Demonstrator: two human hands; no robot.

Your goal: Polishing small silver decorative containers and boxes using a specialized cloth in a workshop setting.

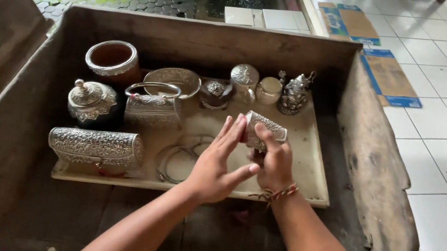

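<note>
My right hand grips a small embossed silver box and holds it above a pale tray. A braided red cord circles that wrist. My left hand is spread flat, its fingertips resting against the left side of the box. On the tray stand other silverware: a long domed casket, a handled basket-shaped box, a lidded round jar, a brown bowl with a silver rim, a shallow dish and wire bangles.
The tray lies inside a worn wooden trough with high sides. At the back of the tray are small round pots and an ornate figurine. White floor tiles and flattened cardboard lie to the right.
</note>
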